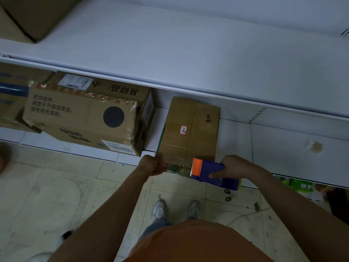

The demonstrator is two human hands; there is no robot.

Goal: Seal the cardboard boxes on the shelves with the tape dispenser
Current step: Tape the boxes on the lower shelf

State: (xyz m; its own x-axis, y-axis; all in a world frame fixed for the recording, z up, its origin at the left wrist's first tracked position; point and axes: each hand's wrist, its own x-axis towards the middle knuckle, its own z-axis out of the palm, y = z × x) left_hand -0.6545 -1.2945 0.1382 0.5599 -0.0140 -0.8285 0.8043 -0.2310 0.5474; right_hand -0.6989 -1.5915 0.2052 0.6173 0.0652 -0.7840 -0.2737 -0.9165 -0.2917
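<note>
Cardboard box point(190, 129) with a small white and orange sticker on its top lies flat on the lower shelf point(264, 140), its near edge at the shelf's front lip, just beyond both hands. Right hand point(234, 167) grips the blue tape dispenser point(213, 172) by its body, fingers curled around the far side and thumb laid along the near side; the dispenser's orange head with its toothed blade points left, close to the box's near right corner. Left hand point(154, 165) is clenched on the free end of the clear tape point(178, 168), which stretches taut between that hand and the blade, running along the box's near edge. Whether the tape already touches the cardboard cannot be told. To the left on the same shelf sits a larger printed carton point(83, 120) with a dark round mark and a barcode label, wrapped in clear tape at its end and resting tilted, with another carton point(120, 89) behind it. White upper shelf point(188, 53) spans the view above, carrying a brown box point(32, 16) at its far left corner. Below, on the tiled floor point(75, 186), the person's two white shoes point(177, 209) stand side by side, and an orange shirt point(198, 242) fills the bottom edge.
</note>
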